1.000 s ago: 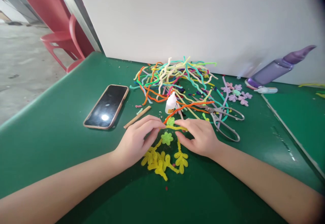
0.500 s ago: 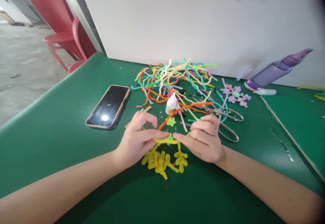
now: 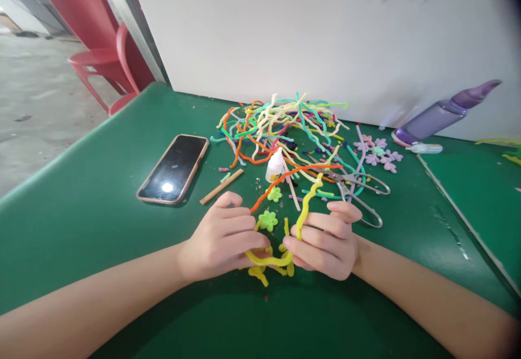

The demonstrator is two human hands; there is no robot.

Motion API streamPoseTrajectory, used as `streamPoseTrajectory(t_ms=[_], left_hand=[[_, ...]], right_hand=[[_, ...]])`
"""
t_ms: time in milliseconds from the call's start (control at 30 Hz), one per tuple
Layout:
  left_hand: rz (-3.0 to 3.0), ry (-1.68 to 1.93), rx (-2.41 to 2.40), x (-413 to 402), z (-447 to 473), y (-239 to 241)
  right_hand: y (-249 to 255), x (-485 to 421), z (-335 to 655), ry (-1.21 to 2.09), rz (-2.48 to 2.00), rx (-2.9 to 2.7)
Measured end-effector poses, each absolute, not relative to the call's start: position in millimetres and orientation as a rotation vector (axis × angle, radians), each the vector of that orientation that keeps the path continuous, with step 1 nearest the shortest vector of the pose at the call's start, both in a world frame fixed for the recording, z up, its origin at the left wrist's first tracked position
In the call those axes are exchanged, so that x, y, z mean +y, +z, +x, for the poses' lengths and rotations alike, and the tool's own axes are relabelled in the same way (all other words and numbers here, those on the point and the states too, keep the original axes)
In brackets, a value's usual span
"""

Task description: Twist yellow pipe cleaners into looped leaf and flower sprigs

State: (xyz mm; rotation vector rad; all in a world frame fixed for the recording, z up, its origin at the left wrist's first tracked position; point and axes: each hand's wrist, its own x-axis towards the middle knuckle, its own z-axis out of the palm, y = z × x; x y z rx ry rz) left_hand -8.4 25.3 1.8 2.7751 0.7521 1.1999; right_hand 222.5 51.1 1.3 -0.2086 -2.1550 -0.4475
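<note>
Both my hands grip one yellow pipe cleaner point(image 3: 269, 259) low over the green table point(image 3: 93, 207). My left hand point(image 3: 222, 237) pinches its left end with curled fingers. My right hand point(image 3: 323, 239) is closed round the other part, and the free wavy end point(image 3: 308, 201) sticks up past its fingers. Under the hands lie yellow pipe-cleaner leaf shapes point(image 3: 260, 275), mostly hidden. A small green pipe-cleaner flower point(image 3: 267, 220) lies between the hands, a second one point(image 3: 274, 194) just beyond.
A tangle of coloured pipe cleaners point(image 3: 280, 125) lies further back, with a small white glue bottle point(image 3: 274, 166), pliers point(image 3: 358, 193), a wooden stick point(image 3: 222, 186) and purple flowers point(image 3: 378, 152). A phone point(image 3: 173, 169) lies left. A purple bottle point(image 3: 443, 112) leans on the white wall. Red chairs point(image 3: 97, 49) stand off-table.
Both hands have pulled the yellow pipe cleaner toward me, down over the yellow leaf shapes. It was stretched flat between the fingertips; now it sags, and its right end curls up past my right hand.
</note>
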Motion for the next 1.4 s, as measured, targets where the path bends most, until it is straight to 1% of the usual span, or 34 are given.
streamPoseTrajectory(t_ms=[167,267,367,467,533,767,967,1200,1333,1400], left_hand=[[2.816,1.081,0.646,26,-9,1],[2.834,1.063,0.675,26,-7,1],[2.830,1.071,0.845,27,-6,-1],[2.795,1.059,1.074,29,-6,-4],[2.779,1.052,1.128,30,-6,-5],[2.684,1.122,1.045,29,-4,-2],[2.514,1.054,1.004,29,-7,-7],[2.366,1.041,0.833,33,-8,-6],[2.253,1.081,0.649,36,-7,-6],[2.229,1.092,0.642,36,-7,-6]], right_hand=[[-5,53,226,-0.403,-0.221,-2.154],[-1,55,223,-0.343,-0.342,-2.174],[1,57,220,-0.284,-0.440,-2.217],[0,59,220,-0.250,-0.416,-2.272],[-1,59,220,-0.229,-0.381,-2.299],[-5,60,221,-0.190,-0.282,-2.360],[-5,61,220,-0.187,-0.069,-2.418],[-1,54,214,-0.175,0.123,-2.533],[0,52,210,-0.152,0.144,-2.553],[-1,52,210,-0.156,0.114,-2.555]])
